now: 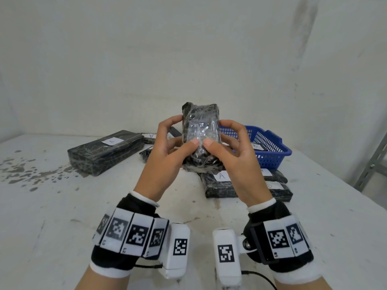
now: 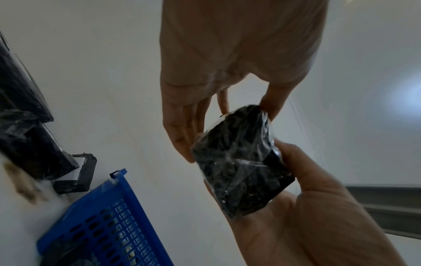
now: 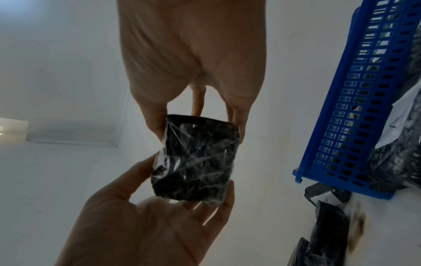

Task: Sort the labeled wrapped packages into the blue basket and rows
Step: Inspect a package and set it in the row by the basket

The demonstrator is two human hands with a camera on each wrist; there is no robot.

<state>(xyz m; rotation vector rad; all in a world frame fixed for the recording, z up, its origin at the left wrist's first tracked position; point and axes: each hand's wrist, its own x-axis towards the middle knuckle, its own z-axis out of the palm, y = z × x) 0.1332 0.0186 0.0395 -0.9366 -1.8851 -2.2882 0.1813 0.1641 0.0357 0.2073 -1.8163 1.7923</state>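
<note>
On the white table (image 1: 62, 227), biggest thing is a long black wrapped block (image 1: 106, 154) with an "A" label, sitting off to the left by some dark stains (image 1: 27, 172). Then the blue basket (image 1: 272, 151) on the right, at least one labeled package inside. Just in front of the basket there's a small stack of packs (image 1: 219, 187), one also marked "A", plus a few more scattered behind the hands. Both hands are up over the middle of the table holding one package (image 1: 201, 139) upright in the air. Left hand (image 1: 165, 151) and right hand (image 1: 234, 153) grip it from either side, fingers curled round the back, thumbs pressed on the front. Can't see a label on it from any angle.
</note>
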